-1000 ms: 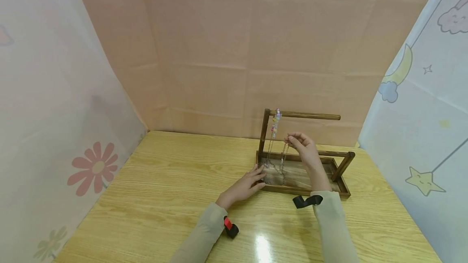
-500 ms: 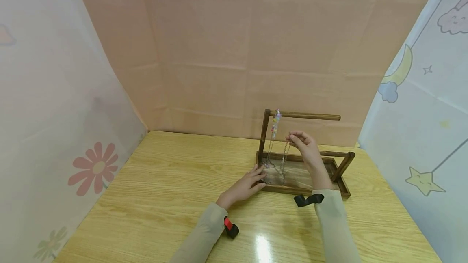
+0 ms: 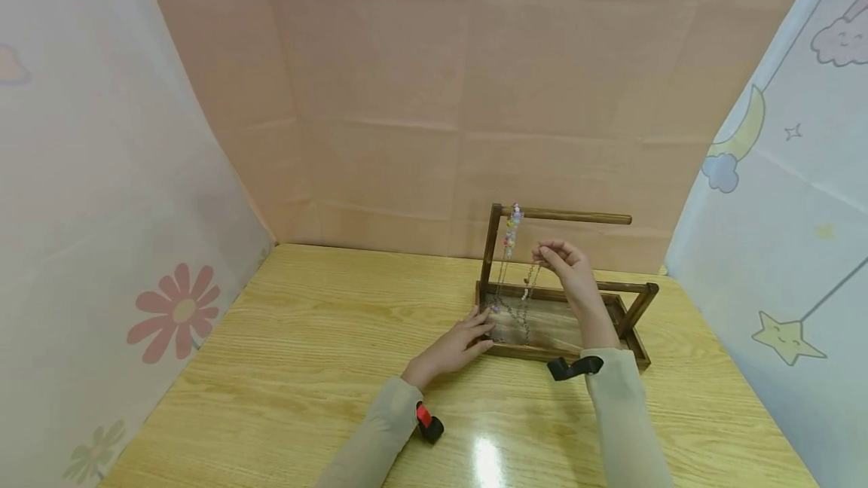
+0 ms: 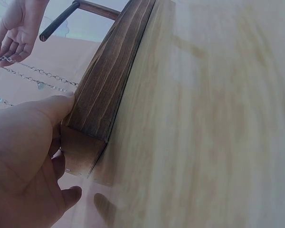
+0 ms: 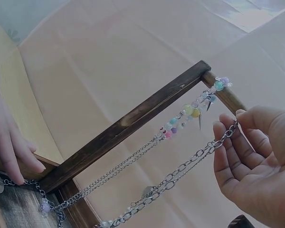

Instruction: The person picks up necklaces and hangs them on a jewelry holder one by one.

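My right hand (image 3: 571, 269) pinches a silver chain necklace (image 5: 175, 173) between thumb and index finger, above the tray of a dark wooden jewellery stand (image 3: 490, 243). Its strands slant down from the fingertips into the tray. Over the stand's upper bar, close to the upright, hangs another necklace (image 5: 192, 111) with pastel beads, its chain running down into the tray. My left hand (image 3: 450, 346) rests at the tray's left front corner, fingers fairly straight and thumb against the front wall (image 4: 109, 71). A lilac bead (image 5: 45, 206) and chain lie by the left fingertips.
A lower bar (image 3: 620, 286) ends at a slanted post (image 3: 637, 309) on the stand's right. The stand is on a wood-grain table (image 3: 339, 300). A peach cloth (image 3: 380, 96) hangs behind, with patterned cloths at both sides. Black straps (image 3: 575, 367) dangle from the wrists.
My right hand has shifted slightly right and up, drawing the chain strands along with it. The left hand stays at the tray corner, and the beaded necklace remains on the upper bar.
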